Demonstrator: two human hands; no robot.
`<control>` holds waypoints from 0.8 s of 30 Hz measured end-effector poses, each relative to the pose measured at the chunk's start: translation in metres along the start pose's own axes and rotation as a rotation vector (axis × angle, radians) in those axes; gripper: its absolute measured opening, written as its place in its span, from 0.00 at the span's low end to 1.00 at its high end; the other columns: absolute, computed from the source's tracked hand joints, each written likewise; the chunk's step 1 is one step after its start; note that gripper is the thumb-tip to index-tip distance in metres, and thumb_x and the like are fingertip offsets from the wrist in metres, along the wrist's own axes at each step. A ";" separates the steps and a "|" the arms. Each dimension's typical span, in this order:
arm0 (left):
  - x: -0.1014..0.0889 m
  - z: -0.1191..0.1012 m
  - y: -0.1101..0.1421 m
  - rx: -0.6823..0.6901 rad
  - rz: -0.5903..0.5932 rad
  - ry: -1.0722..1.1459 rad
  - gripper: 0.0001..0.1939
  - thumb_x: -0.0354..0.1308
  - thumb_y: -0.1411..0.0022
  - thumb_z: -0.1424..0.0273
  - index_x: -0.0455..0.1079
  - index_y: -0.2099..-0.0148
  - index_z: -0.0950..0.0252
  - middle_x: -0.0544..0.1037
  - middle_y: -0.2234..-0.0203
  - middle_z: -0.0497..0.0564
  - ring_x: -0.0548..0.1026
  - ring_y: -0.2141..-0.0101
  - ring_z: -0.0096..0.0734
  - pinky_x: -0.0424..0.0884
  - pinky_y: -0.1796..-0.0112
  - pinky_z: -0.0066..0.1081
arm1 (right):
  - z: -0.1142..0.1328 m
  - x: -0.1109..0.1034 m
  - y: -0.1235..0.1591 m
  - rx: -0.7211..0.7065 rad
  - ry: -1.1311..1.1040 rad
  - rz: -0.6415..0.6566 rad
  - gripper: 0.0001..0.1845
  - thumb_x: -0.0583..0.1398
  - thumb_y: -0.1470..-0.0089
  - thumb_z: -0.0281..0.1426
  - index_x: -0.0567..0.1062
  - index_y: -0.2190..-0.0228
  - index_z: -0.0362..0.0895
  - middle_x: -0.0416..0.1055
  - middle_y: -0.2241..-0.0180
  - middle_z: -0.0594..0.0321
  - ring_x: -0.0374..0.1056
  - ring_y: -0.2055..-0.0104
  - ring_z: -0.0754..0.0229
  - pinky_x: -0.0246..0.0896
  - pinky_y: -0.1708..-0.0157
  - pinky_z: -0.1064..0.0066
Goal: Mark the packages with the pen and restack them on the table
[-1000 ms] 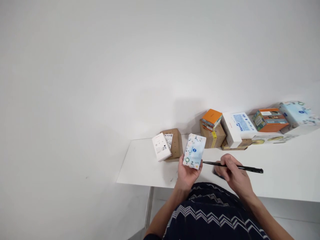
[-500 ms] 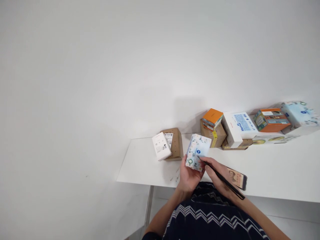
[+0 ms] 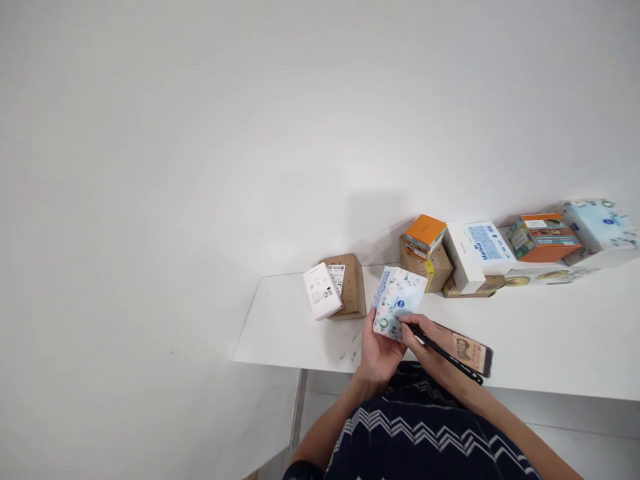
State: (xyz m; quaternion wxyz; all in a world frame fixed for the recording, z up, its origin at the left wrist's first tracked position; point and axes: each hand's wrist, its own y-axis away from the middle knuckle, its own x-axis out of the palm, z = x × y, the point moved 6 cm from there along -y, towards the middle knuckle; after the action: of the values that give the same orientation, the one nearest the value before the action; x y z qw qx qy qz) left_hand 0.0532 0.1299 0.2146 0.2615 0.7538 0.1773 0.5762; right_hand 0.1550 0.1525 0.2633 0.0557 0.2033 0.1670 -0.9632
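Observation:
A small light-blue box [image 3: 404, 291] with a floral pattern and a dark blue logo rests in my left hand [image 3: 377, 353], its fingers closed around the lower edge. My right hand [image 3: 425, 337] grips a long black pen [image 3: 450, 357] slantwise. The pen's tip end meets the lower right part of the box face; whether it touches is too small to tell. Beside my right hand, partly covered by it, a phone [image 3: 470, 352] with a portrait and orange-brown picture lies on the white table [image 3: 550, 340].
Left of my hands, a white box [image 3: 321, 292] leans on a brown cardboard box [image 3: 354, 287]. Along the wall stand an orange box [image 3: 425, 231] on a taped carton [image 3: 440, 270], a white box [image 3: 463, 257], another orange box [image 3: 545, 248] and a larger floral box [image 3: 600, 223].
The floral box has tilted slightly and shows more of its printed side. My right hand and the pen have shifted a little to the left, uncovering more of the phone.

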 end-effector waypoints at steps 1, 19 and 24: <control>0.000 0.000 0.000 0.004 0.003 -0.001 0.20 0.52 0.35 0.63 0.70 0.47 0.71 0.80 0.60 0.57 0.78 0.59 0.35 0.72 0.55 0.32 | 0.000 0.000 0.000 -0.004 0.001 0.004 0.08 0.56 0.47 0.30 0.75 0.67 0.46 0.79 0.70 0.62 0.76 0.70 0.60 0.72 0.64 0.70; -0.005 -0.004 -0.003 -0.004 -0.020 -0.005 0.20 0.52 0.36 0.62 0.68 0.46 0.67 0.79 0.58 0.57 0.78 0.61 0.38 0.73 0.60 0.36 | -0.030 -0.014 0.003 0.280 -0.287 -0.086 0.11 0.57 0.45 0.38 0.73 0.67 0.44 0.76 0.73 0.61 0.73 0.73 0.60 0.71 0.71 0.69; -0.011 -0.010 -0.005 0.030 -0.085 0.056 0.17 0.54 0.36 0.63 0.69 0.47 0.63 0.80 0.59 0.54 0.77 0.60 0.39 0.71 0.56 0.42 | -0.100 -0.041 0.001 0.339 0.128 -0.021 0.15 0.55 0.43 0.41 0.74 0.62 0.44 0.77 0.69 0.58 0.73 0.68 0.56 0.68 0.67 0.67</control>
State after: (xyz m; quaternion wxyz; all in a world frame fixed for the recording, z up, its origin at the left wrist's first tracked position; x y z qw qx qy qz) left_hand 0.0406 0.1291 0.2050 0.2693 0.7331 0.2251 0.5826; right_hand 0.2302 0.1878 0.1939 -0.0003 0.2688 0.0078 -0.9632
